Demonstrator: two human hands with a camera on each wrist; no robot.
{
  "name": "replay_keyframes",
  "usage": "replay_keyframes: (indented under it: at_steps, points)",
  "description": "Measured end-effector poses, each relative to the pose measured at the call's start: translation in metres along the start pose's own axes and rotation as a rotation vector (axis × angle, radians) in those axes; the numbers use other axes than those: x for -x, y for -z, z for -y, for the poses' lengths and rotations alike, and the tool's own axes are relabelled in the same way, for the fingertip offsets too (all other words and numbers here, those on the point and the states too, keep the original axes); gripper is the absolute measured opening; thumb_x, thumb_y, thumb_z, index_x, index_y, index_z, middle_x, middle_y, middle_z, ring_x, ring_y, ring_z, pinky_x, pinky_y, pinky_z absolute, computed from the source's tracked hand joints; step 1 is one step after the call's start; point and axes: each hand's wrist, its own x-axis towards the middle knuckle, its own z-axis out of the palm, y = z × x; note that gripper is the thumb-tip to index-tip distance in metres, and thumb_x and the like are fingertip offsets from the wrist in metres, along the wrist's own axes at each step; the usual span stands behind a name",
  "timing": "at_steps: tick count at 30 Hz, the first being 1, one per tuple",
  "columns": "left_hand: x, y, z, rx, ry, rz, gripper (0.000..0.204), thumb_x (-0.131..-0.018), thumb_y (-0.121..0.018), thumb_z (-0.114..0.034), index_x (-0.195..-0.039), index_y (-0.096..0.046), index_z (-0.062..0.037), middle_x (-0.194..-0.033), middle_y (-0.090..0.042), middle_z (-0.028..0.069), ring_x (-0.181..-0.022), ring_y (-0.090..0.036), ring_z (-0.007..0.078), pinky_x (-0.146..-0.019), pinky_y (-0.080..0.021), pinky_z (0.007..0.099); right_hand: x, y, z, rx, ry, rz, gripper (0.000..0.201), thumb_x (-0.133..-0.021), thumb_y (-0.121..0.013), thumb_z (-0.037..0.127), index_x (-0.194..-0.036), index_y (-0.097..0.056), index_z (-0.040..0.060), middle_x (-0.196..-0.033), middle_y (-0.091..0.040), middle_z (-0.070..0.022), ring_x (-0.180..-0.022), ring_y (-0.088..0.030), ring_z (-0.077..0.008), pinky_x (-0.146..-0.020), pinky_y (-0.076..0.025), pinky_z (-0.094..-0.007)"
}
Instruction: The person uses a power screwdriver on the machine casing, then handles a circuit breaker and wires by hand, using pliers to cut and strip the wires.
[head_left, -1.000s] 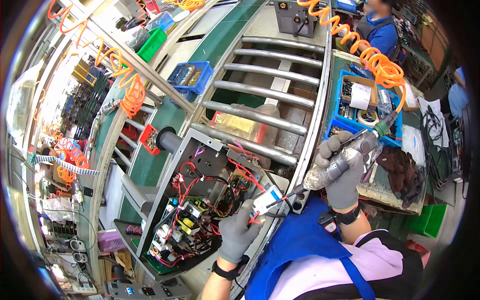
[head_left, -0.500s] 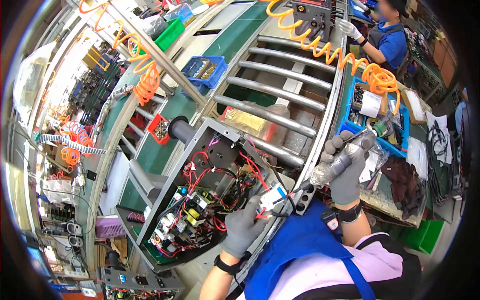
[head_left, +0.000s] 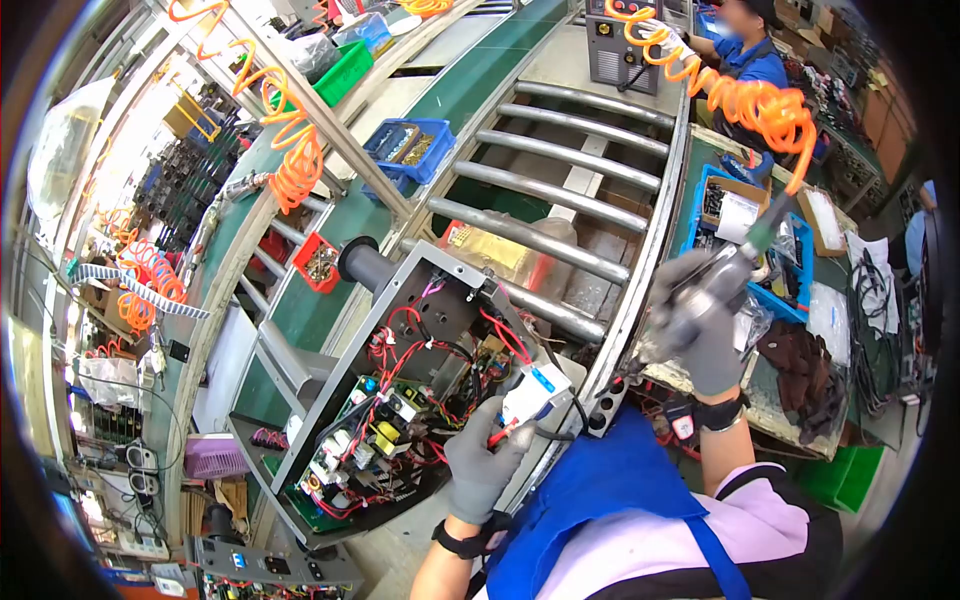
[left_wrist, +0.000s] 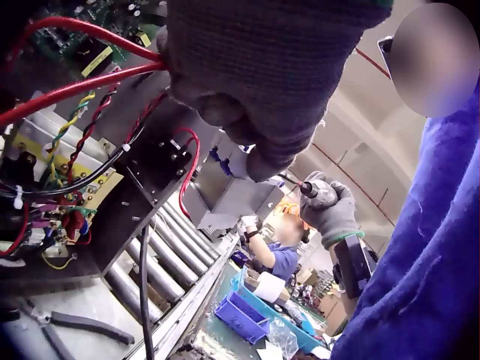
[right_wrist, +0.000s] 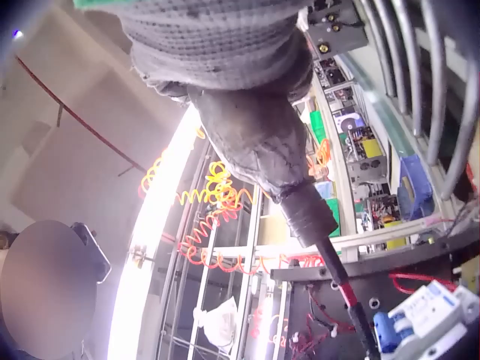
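Note:
My gloved left hand (head_left: 480, 462) grips a white circuit breaker (head_left: 535, 393) with a blue toggle, at the right edge of an open grey metal housing (head_left: 345, 375). Red wires run from the breaker into the housing, which is full of boards and cables. In my gloved right hand (head_left: 712, 345) is an air screwdriver (right_wrist: 255, 139), wrapped in clear film at its front and blurred in the head view. Its dark bit (right_wrist: 334, 262) points down beside the breaker in the right wrist view. Part of the breaker is hidden behind my left fingers in the left wrist view.
Metal rollers (head_left: 560, 180) stretch beyond the housing. Pliers (left_wrist: 82, 322) lie near it. Blue parts bins (head_left: 803, 270) stand on the right-hand bench, with a dark cloth (head_left: 795, 365) nearby. An orange coiled hose (head_left: 760, 110) hangs above, and another person (head_left: 750, 60) works farther back.
The screwdriver and my right hand have shifted away from the breaker, up and to the right. The breaker has turned a little in my left hand. The person behind has moved an arm.

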Motion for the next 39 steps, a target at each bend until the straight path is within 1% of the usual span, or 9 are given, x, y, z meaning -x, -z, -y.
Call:
replay_keyframes:
  at_steps: [3,5,8,15,23,28,31,35,39]
  points:
    - [-0.009,-0.001,-0.018,0.146,0.075,-0.004,0.046,-0.080,-0.078,-0.027,-0.115,-0.065,-0.0009,-0.077,-0.064,0.0054,-0.067,-0.056,0.0073,-0.064,-0.048,0.0254,0.019,-0.018,-0.009,0.166,-0.075,0.221,0.032,-0.070,-0.078,0.011,-0.097,-0.064,0.0000,-0.096,-0.064,-0.0090,-0.090,-0.066,-0.0183,-0.074,-0.056,-0.0299]
    - [-0.012,-0.002,-0.020,0.226,0.100,0.001,0.046,-0.080,-0.077,-0.026,-0.116,-0.064,-0.0007,-0.082,-0.065,0.0053,-0.072,-0.056,0.0065,-0.068,-0.048,0.0250,0.027,-0.017,-0.023,0.089,-0.359,0.478,0.056,-0.075,-0.081,0.012,-0.125,-0.057,0.0001,-0.110,-0.061,-0.0054,-0.108,-0.058,-0.0176,-0.093,-0.049,-0.0354]
    - [-0.011,-0.003,-0.009,0.298,0.100,-0.014,0.044,-0.080,-0.077,-0.023,-0.115,-0.065,0.0001,-0.085,-0.066,0.0043,-0.074,-0.056,0.0062,-0.069,-0.048,0.0242,0.028,-0.018,-0.065,0.115,-0.318,0.627,0.074,-0.073,-0.086,0.018,-0.135,-0.049,-0.0007,-0.116,-0.059,-0.0053,-0.109,-0.057,-0.0133,-0.098,-0.047,-0.0321]
    - [0.001,0.007,-0.003,0.285,0.093,-0.010,0.041,-0.080,-0.075,-0.019,-0.115,-0.064,0.0007,-0.081,-0.065,0.0042,-0.074,-0.057,0.0049,-0.065,-0.048,0.0230,0.016,-0.046,-0.066,0.017,-0.454,0.734,0.072,-0.074,-0.081,0.000,-0.137,-0.046,0.0001,-0.130,-0.057,-0.0105,-0.114,-0.059,-0.0171,-0.099,-0.049,-0.0323]
    - [0.019,0.019,0.007,0.523,0.139,-0.144,0.027,-0.092,-0.056,-0.013,-0.115,-0.063,0.0008,-0.083,-0.064,0.0047,-0.074,-0.062,0.0106,-0.065,-0.050,0.0269,0.017,-0.043,-0.080,0.182,-0.459,0.666,0.057,-0.068,-0.086,0.003,-0.115,-0.053,0.0043,-0.101,-0.061,-0.0010,-0.099,-0.061,-0.0130,-0.083,-0.054,-0.0307]
    - [0.014,0.042,0.020,0.076,-0.192,-0.274,0.021,-0.096,-0.052,-0.013,-0.104,-0.065,0.0012,-0.084,-0.065,0.0047,-0.074,-0.062,0.0120,-0.069,-0.049,0.0276,0.020,-0.065,-0.060,0.213,-0.429,0.698,0.054,-0.068,-0.087,0.005,-0.113,-0.060,0.0023,-0.108,-0.066,-0.0048,-0.100,-0.060,-0.0113,-0.090,-0.048,-0.0296]
    - [0.017,0.060,0.008,0.411,0.076,-0.041,0.022,-0.094,-0.055,-0.017,-0.103,-0.065,0.0011,-0.088,-0.067,0.0116,-0.078,-0.066,0.0205,-0.068,-0.051,0.0336,0.023,-0.070,-0.056,0.171,-0.446,0.673,0.056,-0.068,-0.087,0.005,-0.117,-0.059,0.0013,-0.113,-0.066,-0.0074,-0.102,-0.061,-0.0127,-0.091,-0.048,-0.0299]
    - [0.011,0.064,0.024,1.245,0.420,0.264,0.029,-0.092,-0.059,-0.019,-0.109,-0.064,0.0032,-0.084,-0.065,0.0047,-0.075,-0.058,0.0117,-0.068,-0.047,0.0282,0.025,-0.069,-0.057,0.152,-0.461,0.610,0.056,-0.063,-0.090,0.012,-0.108,-0.057,0.0049,-0.100,-0.066,-0.0045,-0.089,-0.063,-0.0125,-0.079,-0.050,-0.0287]
    - [0.012,0.052,0.027,1.394,0.401,0.170,0.026,-0.088,-0.062,-0.018,-0.102,-0.064,0.0035,-0.077,-0.060,0.0057,-0.072,-0.055,0.0147,-0.065,-0.042,0.0272,0.027,-0.070,-0.051,0.148,-0.503,0.610,0.053,-0.065,-0.087,0.006,-0.108,-0.057,0.0033,-0.100,-0.066,-0.0074,-0.093,-0.064,-0.0152,-0.083,-0.053,-0.0326]
